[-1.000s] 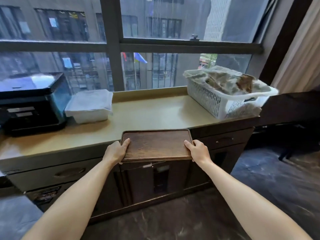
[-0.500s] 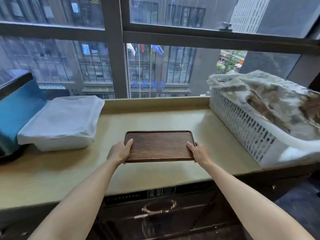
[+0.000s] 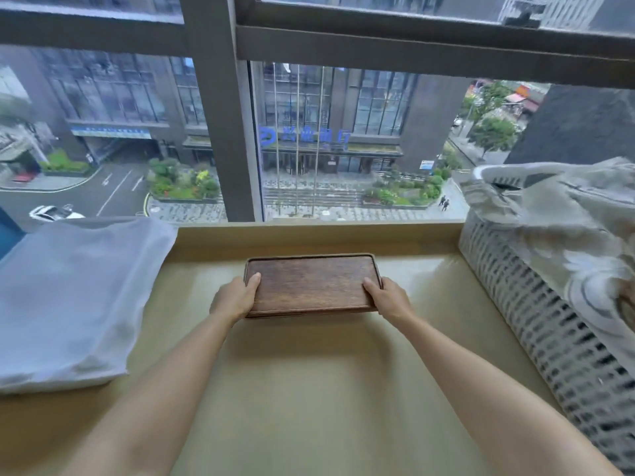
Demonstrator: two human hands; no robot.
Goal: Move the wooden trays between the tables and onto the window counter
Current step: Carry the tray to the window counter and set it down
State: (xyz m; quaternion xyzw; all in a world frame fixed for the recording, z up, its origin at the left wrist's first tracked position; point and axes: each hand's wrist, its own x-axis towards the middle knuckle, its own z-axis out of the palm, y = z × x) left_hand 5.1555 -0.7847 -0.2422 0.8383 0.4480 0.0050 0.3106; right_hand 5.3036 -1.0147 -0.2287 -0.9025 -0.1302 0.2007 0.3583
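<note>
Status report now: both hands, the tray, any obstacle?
Left hand and right hand: grip on short ends of dark wooden rectangular tray. Tray over beige window counter, near window. White folded cloth left, white plastic basket right, both apart.

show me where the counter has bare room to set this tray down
The counter is bare in a wide strip between the white bag on the left and the basket on the right, from the window ledge to the near edge. The tray, in the left hand and right hand, is over that strip. Both sides are crowded.
</note>
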